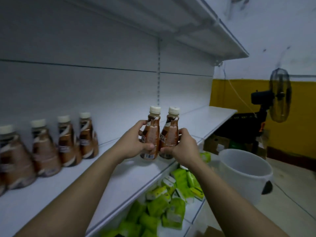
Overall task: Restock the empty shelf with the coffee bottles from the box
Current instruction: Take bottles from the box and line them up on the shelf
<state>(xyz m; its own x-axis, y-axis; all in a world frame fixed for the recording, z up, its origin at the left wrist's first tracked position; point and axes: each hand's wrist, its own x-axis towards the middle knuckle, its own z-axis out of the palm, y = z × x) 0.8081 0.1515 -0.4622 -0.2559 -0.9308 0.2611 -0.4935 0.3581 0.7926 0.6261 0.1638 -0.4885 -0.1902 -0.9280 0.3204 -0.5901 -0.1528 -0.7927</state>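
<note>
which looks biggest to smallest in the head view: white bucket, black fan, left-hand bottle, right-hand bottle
1. white bucket
2. black fan, though it stands farther off
3. left-hand bottle and right-hand bottle: look alike, no ranking

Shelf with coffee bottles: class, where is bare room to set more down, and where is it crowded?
Bare: the shelf between the standing row and the two held bottles, and from those to its right end. Crowded: the left rear, along the row; green packs fill the shelf below.
</note>
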